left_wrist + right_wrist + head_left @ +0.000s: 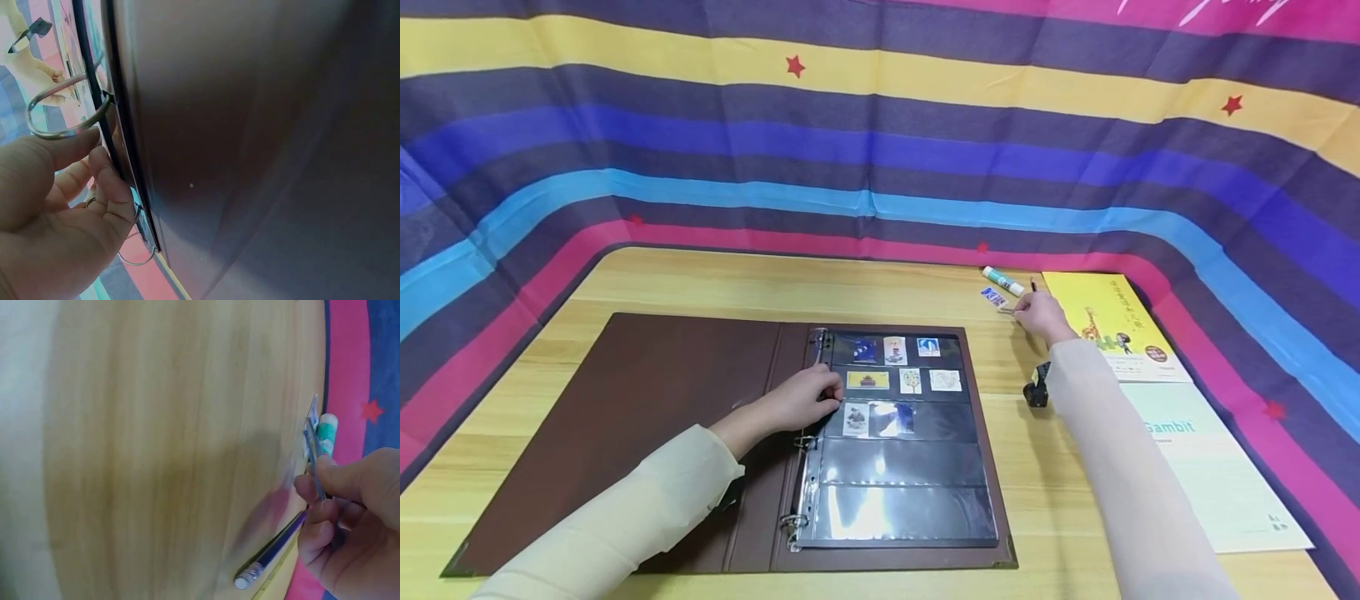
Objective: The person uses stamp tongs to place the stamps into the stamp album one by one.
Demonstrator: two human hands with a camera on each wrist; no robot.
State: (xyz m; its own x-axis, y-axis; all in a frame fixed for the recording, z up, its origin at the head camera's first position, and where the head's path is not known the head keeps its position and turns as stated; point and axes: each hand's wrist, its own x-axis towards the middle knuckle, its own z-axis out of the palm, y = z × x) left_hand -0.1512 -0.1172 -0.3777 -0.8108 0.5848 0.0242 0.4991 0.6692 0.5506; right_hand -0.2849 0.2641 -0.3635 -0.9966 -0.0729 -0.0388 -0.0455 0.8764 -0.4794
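Note:
My right hand (1041, 317) pinches metal tweezers (314, 450) between thumb and fingers. Their tips reach a small blue-and-white stamp piece (992, 297) at the back of the table, beside a glue stick (1002, 281). A brown ring binder (692, 400) lies spread out, with a black stamp page (902, 462) on its right side. Several stamps, such as a yellow one (868, 380), sit in the page's upper three rows. My left hand (801, 397) rests loosely curled at the page's ring-side edge, close to a metal ring (65, 131).
A yellow booklet (1097, 321) and a white booklet (1217, 483) lie along the table's right side. A pencil (270, 553) lies near my right hand. A black device (1037, 387) is at my right wrist. Striped cloth (880, 150) hangs behind the table.

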